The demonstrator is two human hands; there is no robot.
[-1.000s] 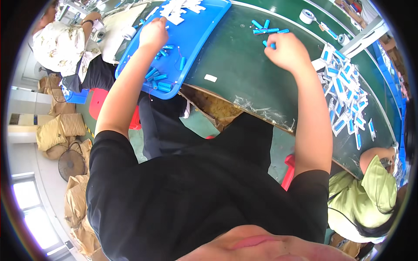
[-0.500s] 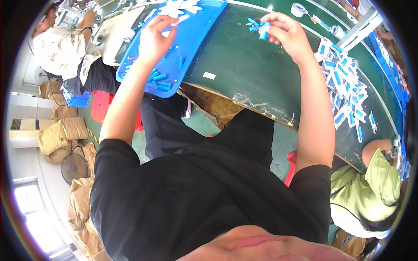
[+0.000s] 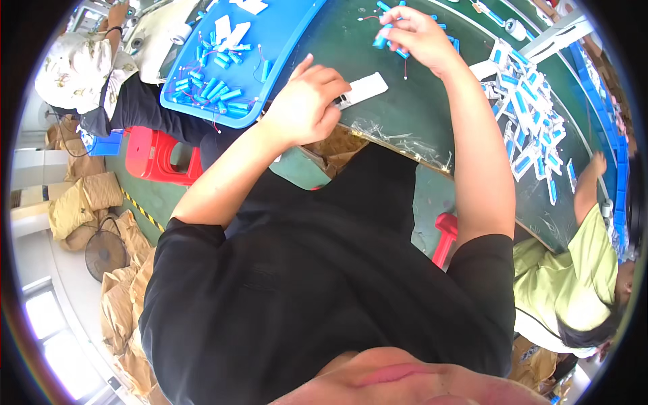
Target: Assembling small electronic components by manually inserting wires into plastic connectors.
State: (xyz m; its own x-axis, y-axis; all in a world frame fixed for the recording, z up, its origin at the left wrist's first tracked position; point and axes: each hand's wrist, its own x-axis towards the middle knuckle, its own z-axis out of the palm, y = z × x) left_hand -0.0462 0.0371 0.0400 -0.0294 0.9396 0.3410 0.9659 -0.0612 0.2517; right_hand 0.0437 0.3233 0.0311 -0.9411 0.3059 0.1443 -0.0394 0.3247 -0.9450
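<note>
My left hand (image 3: 309,104) is over the near part of the green table, fingers curled and closed on the end of a flat white plastic casing (image 3: 368,89). The casing points away to the right, just above or on the tabletop. Farther off to the right, my right hand (image 3: 422,42) pinches a small blue cylindrical battery (image 3: 383,38) between thumb and fingers. Several loose blue batteries (image 3: 455,44) with thin wires lie around and beneath that hand, partly hidden by it.
At the left stands a blue tray (image 3: 251,120) with wired blue batteries (image 3: 214,89) and white casings (image 3: 233,35). A heap of white casings with blue batteries (image 3: 530,115) lies on the right. Plastic scraps (image 3: 398,140) line the near table edge. Co-workers sit at both sides.
My left hand has come from over the tray toward me and right, onto the table with a white casing. The batteries bunched at my right hand now lie spread, with one still pinched.
</note>
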